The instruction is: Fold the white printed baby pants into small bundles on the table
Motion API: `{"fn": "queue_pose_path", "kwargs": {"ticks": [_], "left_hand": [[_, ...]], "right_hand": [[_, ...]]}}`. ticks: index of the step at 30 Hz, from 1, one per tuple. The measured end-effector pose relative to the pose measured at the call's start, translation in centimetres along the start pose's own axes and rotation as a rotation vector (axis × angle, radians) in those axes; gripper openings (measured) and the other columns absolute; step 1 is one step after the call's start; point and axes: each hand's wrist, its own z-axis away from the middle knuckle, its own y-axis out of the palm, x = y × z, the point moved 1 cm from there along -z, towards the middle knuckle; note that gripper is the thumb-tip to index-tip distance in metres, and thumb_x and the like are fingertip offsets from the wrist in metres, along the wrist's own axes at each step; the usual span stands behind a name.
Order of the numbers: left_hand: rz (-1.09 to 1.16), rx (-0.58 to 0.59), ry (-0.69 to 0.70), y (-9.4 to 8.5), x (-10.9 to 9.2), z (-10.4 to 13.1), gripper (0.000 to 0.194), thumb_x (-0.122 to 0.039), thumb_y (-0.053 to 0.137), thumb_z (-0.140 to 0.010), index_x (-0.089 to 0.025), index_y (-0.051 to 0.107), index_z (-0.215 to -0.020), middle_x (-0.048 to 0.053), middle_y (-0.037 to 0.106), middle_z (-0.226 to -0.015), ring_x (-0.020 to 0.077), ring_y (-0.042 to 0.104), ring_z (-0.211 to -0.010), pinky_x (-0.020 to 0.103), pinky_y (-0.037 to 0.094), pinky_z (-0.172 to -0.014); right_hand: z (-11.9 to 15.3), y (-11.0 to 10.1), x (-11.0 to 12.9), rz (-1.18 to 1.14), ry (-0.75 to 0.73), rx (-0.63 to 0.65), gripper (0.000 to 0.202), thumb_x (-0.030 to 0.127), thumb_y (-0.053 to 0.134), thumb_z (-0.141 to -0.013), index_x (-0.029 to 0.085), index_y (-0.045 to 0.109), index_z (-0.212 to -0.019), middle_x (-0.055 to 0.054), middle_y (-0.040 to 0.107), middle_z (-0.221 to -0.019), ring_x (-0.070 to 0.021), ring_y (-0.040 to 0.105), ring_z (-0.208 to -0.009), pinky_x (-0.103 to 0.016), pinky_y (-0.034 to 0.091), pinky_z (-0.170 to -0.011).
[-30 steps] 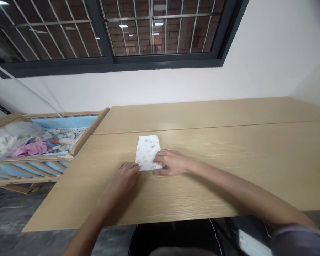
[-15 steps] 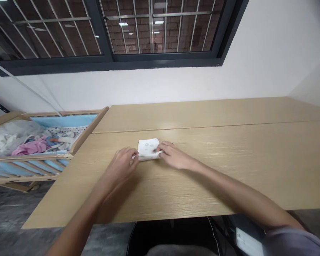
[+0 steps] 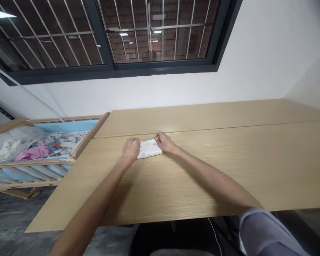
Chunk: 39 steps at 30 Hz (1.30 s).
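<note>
A small white folded cloth (image 3: 149, 148) with a faint grey print lies flat on the wooden table (image 3: 192, 181). My left hand (image 3: 132, 148) grips its left side near the far corner, fingers closed. At the far right corner, my right hand (image 3: 164, 142) pinches the cloth's edge between thumb and fingers. The near edge of the cloth shows uncovered between the two hands; the fingertips partly hide its far corners.
Left of the table stands a wooden crib (image 3: 92, 137) with blue lining. A pink cloth (image 3: 34, 152) and other rumpled fabrics lie in it. Behind the table is a white wall (image 3: 165, 90) under a barred window. A dark chair (image 3: 173, 236) is at the near edge.
Both hands have moved from the near edge of the cloth to its far corners. The cloth's near part, raised between the fingers before, now lies flat. The camera view has tilted up slightly.
</note>
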Motion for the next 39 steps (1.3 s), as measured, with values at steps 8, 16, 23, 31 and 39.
{"fn": "queue_pose_path", "kwargs": {"ticks": [8,16,23,31,39], "left_hand": [[-0.051,0.146,0.264,2.8,-2.0,4.9,0.085,-0.062,0.02,-0.101,0.002,0.019,-0.156,0.028,0.018,-0.165,0.0351,0.014,-0.155,0.053,0.024,-0.122],[-0.132,0.15,0.251,4.2,0.6,5.5,0.089,-0.066,0.019,-0.099,0.0,0.015,-0.158,0.027,0.014,-0.166,0.0374,0.011,-0.155,0.056,0.025,-0.121],[-0.137,0.091,0.329,1.4,1.1,6.5,0.08,-0.06,0.028,-0.101,-0.002,0.026,-0.155,0.026,0.023,-0.164,0.0354,0.019,-0.154,0.054,0.027,-0.119],[-0.039,0.113,0.315,0.5,1.0,4.9,0.068,-0.053,0.054,-0.092,-0.01,0.047,-0.144,0.023,0.049,-0.151,0.0362,0.046,-0.14,0.053,0.032,-0.114],[0.051,0.044,0.159,-1.5,-0.2,2.4,0.037,-0.024,0.047,-0.087,-0.017,0.069,-0.117,0.015,0.067,-0.128,0.0325,0.058,-0.124,0.048,0.038,-0.108]], "right_hand": [[4.8,0.8,1.9,0.322,-0.541,0.118,0.066,0.041,0.038,-0.101,0.004,0.032,-0.154,-0.023,0.035,-0.16,-0.0337,0.03,-0.149,-0.049,0.021,-0.122],[5.0,1.2,-1.4,0.277,-0.481,0.162,0.073,0.055,0.029,-0.103,0.01,0.027,-0.159,-0.017,0.028,-0.164,-0.0304,0.023,-0.153,-0.049,0.019,-0.125],[5.7,-1.1,-2.6,0.162,-0.43,0.209,0.076,0.06,0.031,-0.102,0.015,0.02,-0.162,-0.015,0.022,-0.166,-0.0311,0.02,-0.154,-0.052,0.017,-0.125],[4.7,-1.4,-2.6,0.024,-0.435,0.272,0.086,0.056,0.059,-0.091,0.02,0.024,-0.16,-0.016,0.034,-0.162,-0.0364,0.033,-0.148,-0.056,0.027,-0.118],[2.1,0.2,-1.8,-0.158,-0.234,0.002,0.049,0.024,0.057,-0.085,0.018,0.05,-0.133,-0.014,0.066,-0.123,-0.031,0.057,-0.12,-0.053,0.035,-0.106]]}}
